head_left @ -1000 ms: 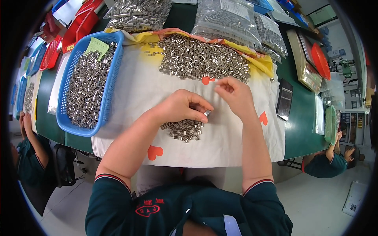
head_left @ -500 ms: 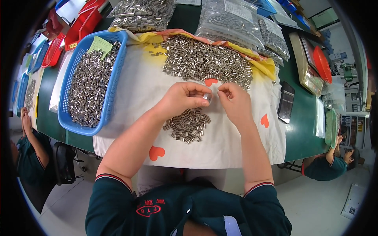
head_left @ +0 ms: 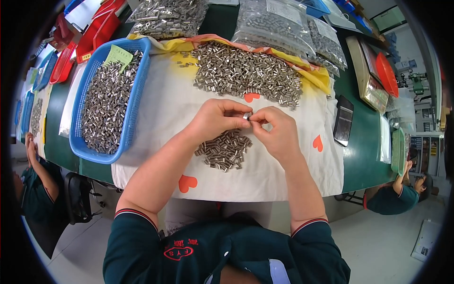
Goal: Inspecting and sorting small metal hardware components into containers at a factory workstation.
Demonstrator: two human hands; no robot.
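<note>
My left hand [head_left: 216,119] and my right hand [head_left: 278,132] meet at the fingertips above a white cloth [head_left: 165,109] with red hearts. Between their fingertips they pinch one small metal sleeve [head_left: 247,115]. Directly below the hands lies a small pile of metal sleeves [head_left: 225,150]. A much larger heap of the same sleeves [head_left: 246,73] spreads across the cloth just beyond the hands.
A blue basket [head_left: 131,102] full of metal sleeves stands at the left. Clear bags of sleeves [head_left: 279,23] lie at the back, red trays [head_left: 97,28] at the back left. A dark phone [head_left: 343,120] rests at the right. Other people sit at both sides.
My hands came together and lifted off the small pile, which now lies uncovered beneath them. My right hand drew back from the big heap toward the left hand.
</note>
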